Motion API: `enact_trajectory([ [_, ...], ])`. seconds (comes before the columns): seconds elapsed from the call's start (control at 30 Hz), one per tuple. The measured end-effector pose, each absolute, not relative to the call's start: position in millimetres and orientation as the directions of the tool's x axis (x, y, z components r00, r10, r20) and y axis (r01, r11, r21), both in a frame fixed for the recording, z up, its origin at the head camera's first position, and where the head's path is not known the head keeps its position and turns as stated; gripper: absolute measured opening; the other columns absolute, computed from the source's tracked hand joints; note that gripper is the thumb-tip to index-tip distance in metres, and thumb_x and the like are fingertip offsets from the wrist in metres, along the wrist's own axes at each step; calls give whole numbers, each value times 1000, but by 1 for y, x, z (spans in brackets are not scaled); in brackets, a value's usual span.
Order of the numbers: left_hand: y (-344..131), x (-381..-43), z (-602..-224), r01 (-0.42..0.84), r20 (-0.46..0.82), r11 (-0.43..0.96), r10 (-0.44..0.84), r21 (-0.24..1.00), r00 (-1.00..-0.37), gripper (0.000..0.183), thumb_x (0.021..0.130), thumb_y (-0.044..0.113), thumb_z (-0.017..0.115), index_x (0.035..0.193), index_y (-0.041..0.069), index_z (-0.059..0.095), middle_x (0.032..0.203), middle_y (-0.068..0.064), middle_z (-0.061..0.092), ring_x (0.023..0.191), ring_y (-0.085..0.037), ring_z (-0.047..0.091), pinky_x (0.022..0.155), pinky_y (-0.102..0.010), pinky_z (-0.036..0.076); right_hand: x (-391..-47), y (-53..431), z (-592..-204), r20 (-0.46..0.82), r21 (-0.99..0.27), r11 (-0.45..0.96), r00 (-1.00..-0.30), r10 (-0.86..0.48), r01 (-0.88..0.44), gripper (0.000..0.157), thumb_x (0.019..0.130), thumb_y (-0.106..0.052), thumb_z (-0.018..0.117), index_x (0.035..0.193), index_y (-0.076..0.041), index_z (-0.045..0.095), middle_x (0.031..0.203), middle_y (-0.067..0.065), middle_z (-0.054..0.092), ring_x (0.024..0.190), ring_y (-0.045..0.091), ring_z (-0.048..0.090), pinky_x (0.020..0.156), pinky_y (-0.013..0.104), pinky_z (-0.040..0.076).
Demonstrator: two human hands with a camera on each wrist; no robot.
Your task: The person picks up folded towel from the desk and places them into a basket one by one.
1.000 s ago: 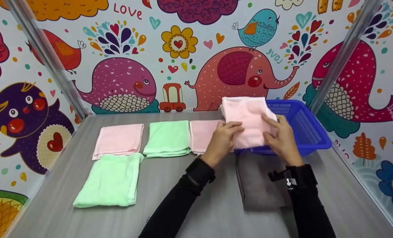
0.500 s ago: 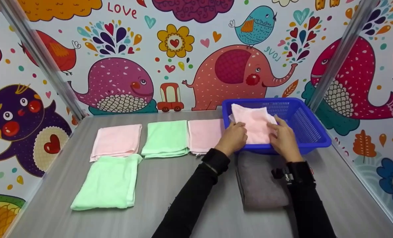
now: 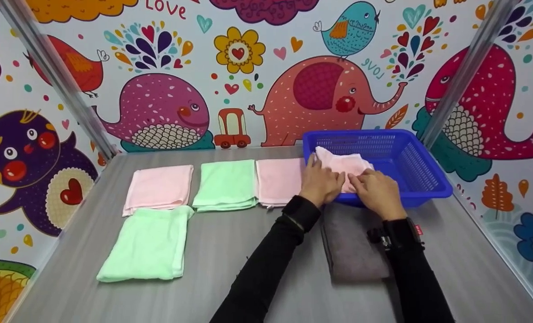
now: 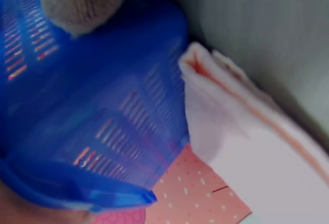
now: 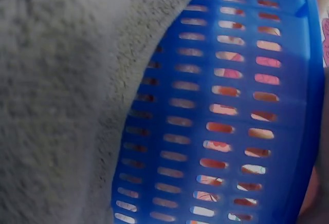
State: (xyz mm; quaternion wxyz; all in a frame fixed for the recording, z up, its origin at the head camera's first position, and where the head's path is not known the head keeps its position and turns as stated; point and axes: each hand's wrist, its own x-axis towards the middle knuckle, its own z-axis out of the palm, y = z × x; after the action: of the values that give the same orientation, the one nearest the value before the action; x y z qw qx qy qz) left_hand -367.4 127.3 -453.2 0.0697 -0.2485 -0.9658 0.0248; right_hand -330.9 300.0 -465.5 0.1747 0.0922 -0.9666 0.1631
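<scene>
A folded pink towel (image 3: 344, 163) lies partly inside the blue plastic basket (image 3: 432, 194), its upper edge standing up against the front left. My left hand (image 3: 321, 181) reaches over the basket's front left corner, fingers curled at the towel's left side. At the towel's right side, my right hand (image 3: 378, 190) pinches the cloth near the front rim. The towel's lower part is hidden by the hands and rim. Below the basket, a folded dark grey towel (image 3: 356, 251) lies on the table. The left wrist view shows the basket's slotted wall (image 4: 118, 126) close up.
Left of the basket a pink towel (image 3: 279, 181), a green towel (image 3: 226, 184) and another pink towel (image 3: 158, 187) lie folded in a row. A larger green towel (image 3: 145, 246) lies nearer the front left. A cartoon-patterned wall (image 3: 239, 89) closes off the grey table (image 3: 212, 273) behind.
Both hands have lowered the pink towel from above the basket's left part down into it. The hands now sit at the front rim. The other towels stay in place.
</scene>
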Motion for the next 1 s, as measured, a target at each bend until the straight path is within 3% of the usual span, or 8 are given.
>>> enact_trajectory([
  [0.1,126,-366,-454,457,176,887,460,-61,-870,57,111,39,25,119,23,79,125,2,75,131,-24,59,125,-46,26,-329,298,-466,323,-255,940,-936,-140,-229,57,109,-48,43,83,-11,79,89,15,76,86,44,72,71,63,53],
  [0.23,124,-365,-455,468,120,884,465,-6,-877,58,110,39,27,113,17,81,119,-2,77,121,-19,66,124,-44,26,-327,295,-465,267,-219,949,-949,-166,-227,61,109,-53,39,88,-12,79,92,21,77,89,46,72,70,63,52],
  [0.43,123,-367,-454,493,40,870,492,28,-870,60,110,42,25,120,20,79,125,2,75,128,-16,62,129,-48,16,-326,295,-465,235,-178,957,-954,-184,-228,59,109,-50,39,99,-9,81,94,26,76,87,48,71,68,62,52],
  [0.67,123,-367,-453,484,54,872,482,67,-875,57,108,42,29,115,19,81,126,3,75,134,-15,57,129,-48,15,-327,295,-465,224,-190,957,-959,-174,-218,63,110,-50,34,87,-10,77,91,24,75,87,47,71,69,62,51],
  [0.83,119,-368,-457,500,121,858,488,116,-865,53,109,41,32,115,19,80,126,3,75,134,-15,57,128,-48,18,-328,295,-468,267,-193,951,-946,-185,-240,61,109,-51,37,88,-11,78,89,22,76,85,46,72,69,60,52],
  [1.0,98,-365,-462,625,281,738,563,253,-778,46,111,37,35,133,18,71,141,1,67,140,-18,53,127,-46,25,-328,298,-469,279,-200,950,-943,-181,-241,64,109,-54,36,99,-9,81,96,23,77,90,47,72,73,61,52],
])
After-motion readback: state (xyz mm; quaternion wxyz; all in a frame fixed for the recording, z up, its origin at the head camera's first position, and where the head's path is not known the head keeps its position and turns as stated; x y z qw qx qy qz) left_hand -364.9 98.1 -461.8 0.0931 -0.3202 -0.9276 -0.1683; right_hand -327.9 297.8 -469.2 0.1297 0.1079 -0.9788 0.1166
